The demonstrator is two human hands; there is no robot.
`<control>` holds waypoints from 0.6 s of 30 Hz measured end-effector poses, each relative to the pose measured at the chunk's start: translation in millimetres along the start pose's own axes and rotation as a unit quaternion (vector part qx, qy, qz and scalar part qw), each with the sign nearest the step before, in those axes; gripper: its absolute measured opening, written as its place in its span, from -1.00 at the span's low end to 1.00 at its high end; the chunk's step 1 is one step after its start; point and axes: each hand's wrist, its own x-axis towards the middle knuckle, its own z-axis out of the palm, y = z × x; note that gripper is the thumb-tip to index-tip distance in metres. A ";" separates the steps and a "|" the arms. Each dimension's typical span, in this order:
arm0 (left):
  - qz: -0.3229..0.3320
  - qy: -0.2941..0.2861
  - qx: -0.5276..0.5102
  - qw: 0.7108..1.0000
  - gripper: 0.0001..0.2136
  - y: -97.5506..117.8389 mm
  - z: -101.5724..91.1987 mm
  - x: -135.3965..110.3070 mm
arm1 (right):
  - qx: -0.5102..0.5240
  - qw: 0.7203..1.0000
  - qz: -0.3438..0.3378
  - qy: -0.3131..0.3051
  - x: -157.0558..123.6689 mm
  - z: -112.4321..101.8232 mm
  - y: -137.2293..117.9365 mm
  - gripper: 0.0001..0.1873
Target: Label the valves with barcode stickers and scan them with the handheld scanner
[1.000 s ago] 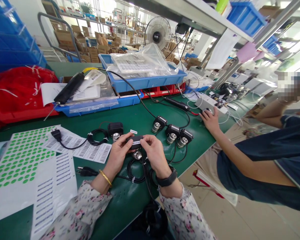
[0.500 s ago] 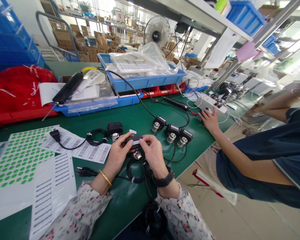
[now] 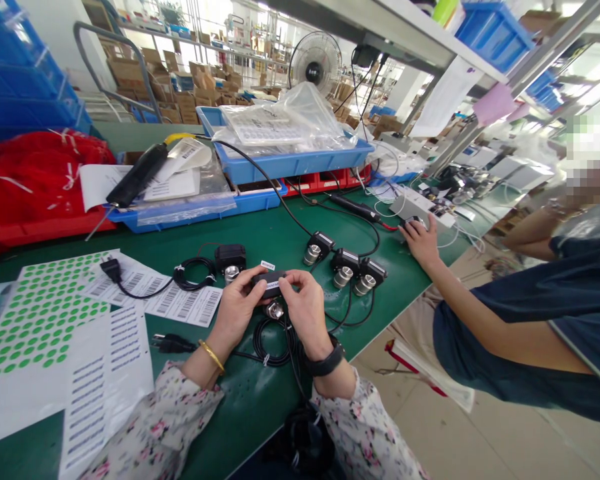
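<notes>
Between my two hands is a small black housing (image 3: 267, 275) with a silver metal fitting (image 3: 274, 309) below it. My left hand (image 3: 237, 303) pinches its left end. The thumb and fingers of my right hand (image 3: 304, 308) press on its right end, at a white printed label (image 3: 272, 286) on its face. A second small white label (image 3: 267, 265) shows just beyond my left fingertips; I cannot tell what it sticks to. Under my hands lies a coiled black cable (image 3: 267, 357). A similar black unit (image 3: 230, 255) stands just behind my left hand.
Several like units (image 3: 345, 261) stand to the right. Label sheets (image 3: 103, 380) and a sheet of green dots (image 3: 40, 313) lie at left. Behind are a blue tray (image 3: 290, 163) and a corded black tool (image 3: 137, 175). A co-worker's hand (image 3: 420, 240) is at right.
My hands keep nearly the same hold on the black housing. The co-worker's head and raised arm have shifted slightly. The whole view has moved a little.
</notes>
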 end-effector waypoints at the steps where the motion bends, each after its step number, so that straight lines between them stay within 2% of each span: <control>1: 0.001 -0.001 0.003 1.000 -0.62 -0.2 -0.1 -0.1 | 0.000 1.000 -0.001 0.001 -0.4 0.4 -0.1 -0.89; 6: 0.011 0.000 0.019 1.000 -0.63 -1.5 -1.1 -1.3 | 0.024 0.999 -0.020 0.004 -2.5 1.5 2.3 -0.89; 12: 0.001 0.015 0.005 1.000 -0.62 -1.5 -1.1 -2.7 | 0.198 0.979 0.048 -0.009 1.1 -3.1 13.2 -0.70; 14: -0.007 0.010 -0.003 1.000 -0.63 -1.4 -0.6 -1.0 | 0.237 0.968 0.073 -0.031 2.9 -2.7 13.1 -0.63; 18: -0.011 0.015 -0.008 1.000 -0.62 2.9 3.7 0.2 | 0.256 0.953 0.091 -0.133 2.8 1.1 7.5 -0.40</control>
